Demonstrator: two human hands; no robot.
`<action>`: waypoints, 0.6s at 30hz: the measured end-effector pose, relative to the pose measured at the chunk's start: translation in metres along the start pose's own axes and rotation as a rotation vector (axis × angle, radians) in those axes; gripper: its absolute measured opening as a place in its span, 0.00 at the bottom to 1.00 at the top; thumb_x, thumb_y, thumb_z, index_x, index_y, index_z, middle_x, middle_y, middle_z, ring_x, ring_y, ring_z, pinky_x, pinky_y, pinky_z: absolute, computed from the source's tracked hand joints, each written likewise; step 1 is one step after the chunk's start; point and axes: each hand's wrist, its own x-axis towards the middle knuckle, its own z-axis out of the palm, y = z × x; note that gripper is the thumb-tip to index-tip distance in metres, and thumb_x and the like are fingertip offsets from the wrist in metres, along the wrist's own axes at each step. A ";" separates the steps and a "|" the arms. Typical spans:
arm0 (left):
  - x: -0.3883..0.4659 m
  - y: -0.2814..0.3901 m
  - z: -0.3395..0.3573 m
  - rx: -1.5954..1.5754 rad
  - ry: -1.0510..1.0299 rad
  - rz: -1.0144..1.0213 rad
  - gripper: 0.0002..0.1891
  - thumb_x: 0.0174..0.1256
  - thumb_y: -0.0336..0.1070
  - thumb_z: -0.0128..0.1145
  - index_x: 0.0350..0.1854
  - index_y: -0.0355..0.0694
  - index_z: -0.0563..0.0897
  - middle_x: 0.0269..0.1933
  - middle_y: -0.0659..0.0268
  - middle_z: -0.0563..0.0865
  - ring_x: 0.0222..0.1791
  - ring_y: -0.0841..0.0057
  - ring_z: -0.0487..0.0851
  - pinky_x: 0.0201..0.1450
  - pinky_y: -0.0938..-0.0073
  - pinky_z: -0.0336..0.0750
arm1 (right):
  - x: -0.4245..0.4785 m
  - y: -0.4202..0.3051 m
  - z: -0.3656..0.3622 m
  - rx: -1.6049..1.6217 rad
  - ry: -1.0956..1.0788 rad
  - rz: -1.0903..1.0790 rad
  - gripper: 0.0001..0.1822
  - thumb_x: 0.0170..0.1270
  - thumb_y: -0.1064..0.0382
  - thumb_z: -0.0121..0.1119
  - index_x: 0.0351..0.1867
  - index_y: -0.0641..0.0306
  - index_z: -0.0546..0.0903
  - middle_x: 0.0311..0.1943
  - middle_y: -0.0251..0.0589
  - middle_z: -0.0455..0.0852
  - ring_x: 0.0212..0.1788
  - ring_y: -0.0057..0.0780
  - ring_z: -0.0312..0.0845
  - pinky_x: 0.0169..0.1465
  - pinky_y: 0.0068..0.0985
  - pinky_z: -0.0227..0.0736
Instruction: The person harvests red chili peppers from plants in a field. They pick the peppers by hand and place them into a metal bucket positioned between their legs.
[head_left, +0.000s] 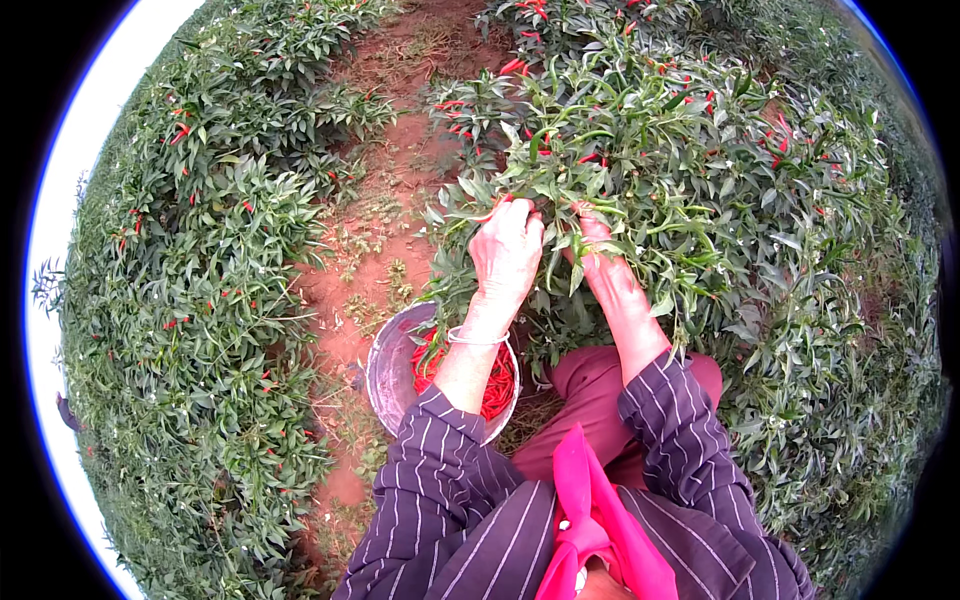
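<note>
My left hand (508, 244) is at the near left side of a chili pepper plant (637, 172), its fingers curled around a red chili pepper (504, 201). Leaves partly cover my right hand (596, 232), which reaches in among the stems just to the right; what its fingertips touch is hidden. Green chili peppers (592, 136) and a few red ones hang above both hands. Below my left forearm stands a round bucket (390, 367) with many picked red chili peppers (499, 386) inside.
A strip of reddish soil (360, 277) with small weeds runs between the rows. On its left grows another row of chili plants (225, 315) bearing red peppers. My bent knee (592, 382) rests close to the plant, right of the bucket.
</note>
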 end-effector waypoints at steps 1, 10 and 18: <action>-0.002 -0.003 0.001 0.071 -0.084 -0.029 0.06 0.61 0.32 0.59 0.39 0.39 0.82 0.35 0.56 0.85 0.35 0.54 0.85 0.37 0.58 0.79 | -0.006 -0.008 -0.001 -0.054 -0.160 0.007 0.14 0.69 0.58 0.63 0.50 0.62 0.81 0.47 0.40 0.86 0.50 0.34 0.81 0.57 0.37 0.78; -0.008 -0.017 0.014 0.132 -0.066 -0.007 0.06 0.64 0.37 0.59 0.36 0.40 0.81 0.31 0.55 0.84 0.33 0.54 0.85 0.36 0.57 0.76 | -0.023 -0.008 0.025 -0.155 -0.120 -0.097 0.11 0.65 0.57 0.66 0.45 0.56 0.84 0.40 0.32 0.87 0.39 0.27 0.81 0.45 0.30 0.79; 0.006 -0.016 -0.012 -0.453 0.092 -0.433 0.05 0.65 0.29 0.61 0.36 0.32 0.82 0.23 0.70 0.82 0.19 0.83 0.77 0.22 0.74 0.69 | -0.019 -0.013 0.023 -0.168 -0.142 -0.030 0.14 0.69 0.54 0.61 0.49 0.59 0.84 0.40 0.37 0.89 0.33 0.28 0.83 0.35 0.30 0.82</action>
